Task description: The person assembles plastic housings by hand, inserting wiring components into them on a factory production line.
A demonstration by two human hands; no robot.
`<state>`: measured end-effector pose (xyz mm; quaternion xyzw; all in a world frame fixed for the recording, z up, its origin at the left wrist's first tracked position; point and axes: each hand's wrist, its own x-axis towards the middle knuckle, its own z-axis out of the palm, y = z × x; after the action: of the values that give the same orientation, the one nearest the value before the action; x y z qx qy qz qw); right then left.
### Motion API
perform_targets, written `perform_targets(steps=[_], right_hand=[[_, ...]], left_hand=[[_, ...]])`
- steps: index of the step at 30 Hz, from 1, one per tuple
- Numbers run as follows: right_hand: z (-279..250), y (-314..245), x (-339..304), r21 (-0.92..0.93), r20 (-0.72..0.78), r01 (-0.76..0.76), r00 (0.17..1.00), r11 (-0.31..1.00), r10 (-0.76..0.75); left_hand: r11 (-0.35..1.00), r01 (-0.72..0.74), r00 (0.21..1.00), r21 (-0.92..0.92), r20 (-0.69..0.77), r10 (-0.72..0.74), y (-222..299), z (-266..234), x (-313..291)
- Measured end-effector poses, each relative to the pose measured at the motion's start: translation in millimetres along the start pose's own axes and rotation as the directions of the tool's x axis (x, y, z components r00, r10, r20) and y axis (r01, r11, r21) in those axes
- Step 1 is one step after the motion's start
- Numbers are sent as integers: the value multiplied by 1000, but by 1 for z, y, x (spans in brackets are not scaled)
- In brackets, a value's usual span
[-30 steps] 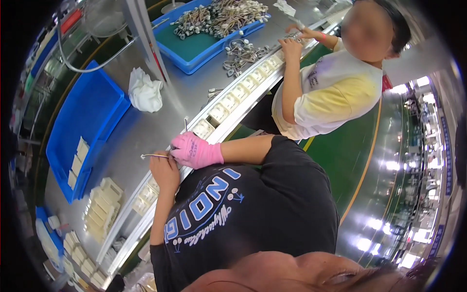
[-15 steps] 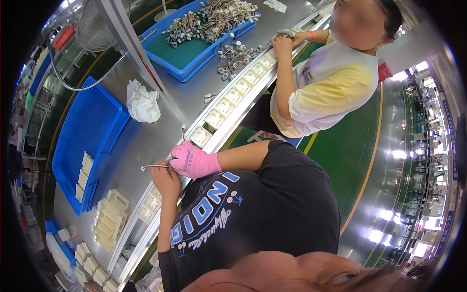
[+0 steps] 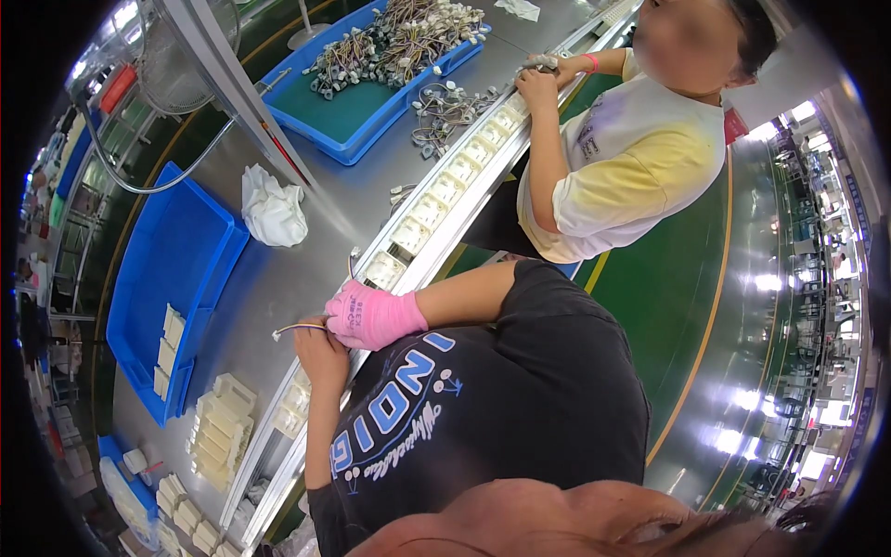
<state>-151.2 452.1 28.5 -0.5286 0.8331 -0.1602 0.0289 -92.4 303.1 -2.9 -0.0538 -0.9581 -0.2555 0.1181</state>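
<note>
Bare and closed, my left hand [image 3: 321, 355] is over the track near the middle of the bench. A thin multi-coloured wire lead [image 3: 304, 326] with a small white connector sticks out from its fingers to the left. My right hand [image 3: 375, 316], in a pink glove, is closed and pressed against the left one. Another wire end with a pale connector [image 3: 354, 253] rises beyond the glove. What lies between the fingers is hidden. White square housings [image 3: 385, 269] sit in a row along the metal track [image 3: 444, 235] on both sides of my hands.
A blue tray [image 3: 345, 148] holds a heap of wire leads, with more leads [image 3: 445, 116] beside it. Another blue tray [image 3: 167, 251] holds several white parts. White blocks [image 3: 221, 432] and a crumpled white cloth [image 3: 272, 206] lie on the bench. A co-worker [image 3: 631, 158] works along the track.
The view has shifted slightly. Both hands stay together over the track, and the wire lead still sticks out to the left.
</note>
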Motion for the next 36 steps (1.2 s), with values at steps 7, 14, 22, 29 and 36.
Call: perform_targets(steps=[7, 14, 22, 29, 36], right_hand=[[-24, 23, 27, -222, -377, 438, 785, 871, -491], [-33, 17, 31, -107, 315, 271, 922, 957, -226], [-19, 21, 39, -21, 398, 224, 896, 974, -197], [-30, 23, 45, -5, 381, 183, 909, 983, -167], [-16, 16, 49, 103, 417, -95, 908, 990, 44]], left_hand=[[985, -85, 996, 150, -15, 88, 11, -4, 4], [971, -17, 999, 237, -40, 27, 6, 2, -4], [997, 72, 989, -19, -127, -74, -2, 4, -8], [990, 138, 986, -41, -88, -141, 1, 2, -4], [988, 118, 977, -96, -164, -132, -3, 6, -8]])
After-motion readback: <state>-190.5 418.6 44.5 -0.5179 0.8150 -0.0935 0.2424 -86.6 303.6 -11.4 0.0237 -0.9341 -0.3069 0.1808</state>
